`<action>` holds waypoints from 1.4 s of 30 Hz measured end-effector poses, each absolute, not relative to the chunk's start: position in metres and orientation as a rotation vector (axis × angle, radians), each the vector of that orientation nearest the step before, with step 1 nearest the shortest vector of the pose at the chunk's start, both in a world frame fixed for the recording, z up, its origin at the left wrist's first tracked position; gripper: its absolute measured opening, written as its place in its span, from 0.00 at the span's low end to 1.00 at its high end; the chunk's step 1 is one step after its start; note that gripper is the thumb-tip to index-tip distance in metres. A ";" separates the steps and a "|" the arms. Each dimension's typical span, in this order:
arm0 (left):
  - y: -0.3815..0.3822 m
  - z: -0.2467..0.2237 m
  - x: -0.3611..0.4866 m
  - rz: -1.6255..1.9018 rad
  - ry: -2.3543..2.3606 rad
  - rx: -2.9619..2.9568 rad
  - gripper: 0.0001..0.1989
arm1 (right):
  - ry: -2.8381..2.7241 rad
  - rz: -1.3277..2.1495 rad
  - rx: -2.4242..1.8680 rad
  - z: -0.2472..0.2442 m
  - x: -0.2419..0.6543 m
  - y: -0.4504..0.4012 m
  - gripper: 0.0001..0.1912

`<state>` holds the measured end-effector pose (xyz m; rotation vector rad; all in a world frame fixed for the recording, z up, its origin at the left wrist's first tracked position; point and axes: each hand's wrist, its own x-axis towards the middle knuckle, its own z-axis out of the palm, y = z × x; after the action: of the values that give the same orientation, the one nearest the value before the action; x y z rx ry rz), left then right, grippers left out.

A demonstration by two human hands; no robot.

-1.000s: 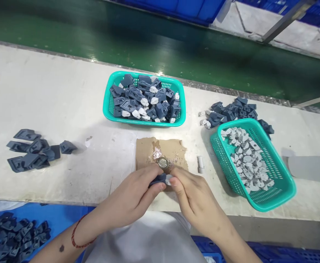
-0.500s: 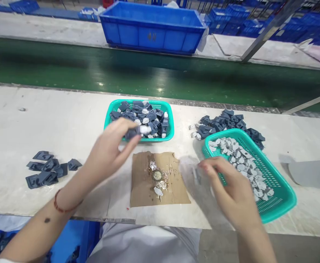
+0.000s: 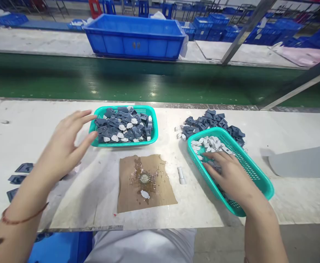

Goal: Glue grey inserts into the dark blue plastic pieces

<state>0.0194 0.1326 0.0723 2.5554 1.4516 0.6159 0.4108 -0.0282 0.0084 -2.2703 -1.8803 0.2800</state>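
Note:
My left hand (image 3: 64,146) hovers with its fingers spread, just left of a teal basket (image 3: 124,144) full of dark grey plastic parts (image 3: 116,122) and white pieces. Nothing shows in it. Inside a second teal basket (image 3: 258,182), my right hand (image 3: 228,175) reaches down among small white pieces (image 3: 212,143), thumb and fingers apart; its fingertips are partly hidden among them. Between the hands lies a brown cardboard sheet (image 3: 127,193), wet with liquid, bearing a small round metal cap (image 3: 144,178) and one white piece (image 3: 145,194). A short white cylindrical object (image 3: 181,175) rests right of the cardboard.
Behind the right basket is a heap of dark grey parts (image 3: 212,122). More dark parts (image 3: 24,167) lie at left, partly behind my forearm. A green strip (image 3: 149,82) runs beyond the table, with a large blue crate (image 3: 135,42) behind it. A metal post (image 3: 247,33) stands at right.
My left hand has let go of a dark part with a white piece and moved left. My right hand has left the white cylinder on the table and gone into the right basket.

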 end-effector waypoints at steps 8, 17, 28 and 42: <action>0.084 0.041 -0.104 0.337 1.665 2.493 0.18 | -2.078 0.227 -2.147 0.002 0.422 -0.013 0.17; 0.047 0.015 -0.121 0.290 1.706 2.472 0.26 | -1.853 0.379 -2.106 -0.009 0.436 -0.001 0.23; 0.060 0.023 -0.077 0.648 1.662 2.229 0.10 | -1.221 0.726 -1.882 0.041 0.375 -0.024 0.14; 0.027 0.007 0.044 0.581 1.105 1.079 0.17 | -0.825 1.435 -1.315 0.012 0.279 -0.015 0.13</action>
<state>0.0442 0.0266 0.0068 1.0792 1.1048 0.5809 0.2793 -0.0151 0.0122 -1.3146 -0.8252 1.4345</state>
